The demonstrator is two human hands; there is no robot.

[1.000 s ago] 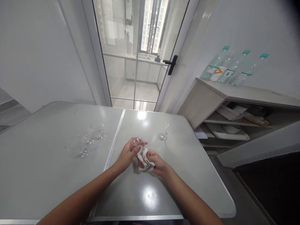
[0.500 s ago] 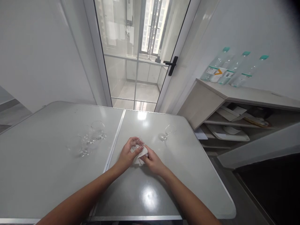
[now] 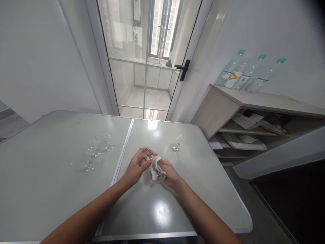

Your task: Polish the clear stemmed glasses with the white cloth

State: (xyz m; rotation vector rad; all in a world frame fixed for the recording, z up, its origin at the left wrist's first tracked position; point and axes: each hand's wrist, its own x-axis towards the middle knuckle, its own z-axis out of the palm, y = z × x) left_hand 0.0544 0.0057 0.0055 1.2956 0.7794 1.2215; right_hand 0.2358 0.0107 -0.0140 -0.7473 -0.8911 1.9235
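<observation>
Over the middle of the table, my left hand [image 3: 136,166] curls its fingers around the clear bowl of a stemmed glass [image 3: 159,178]. The bowl is hard to make out against the fingers. A crumpled white cloth [image 3: 155,166] wraps the glass toward its foot. My right hand [image 3: 171,175] grips the cloth and the glass from the right, with its fingertips partly hidden behind the cloth. Beyond that hand, another stemmed glass [image 3: 175,147] lies on its side on the tabletop.
Several clear stemmed glasses [image 3: 95,152] lie close together on the table's left half. A metal seam [image 3: 123,145] divides the grey tabletop [image 3: 45,189]. Plastic bottles [image 3: 242,79] stand on a shelf unit [image 3: 225,96] at right. A glass door [image 3: 127,84] stands behind the table.
My right hand has shifted slightly right and down. The cloth is now bunched upright around the glass, and the foot shows below it. My left hand stays on the bowl.
</observation>
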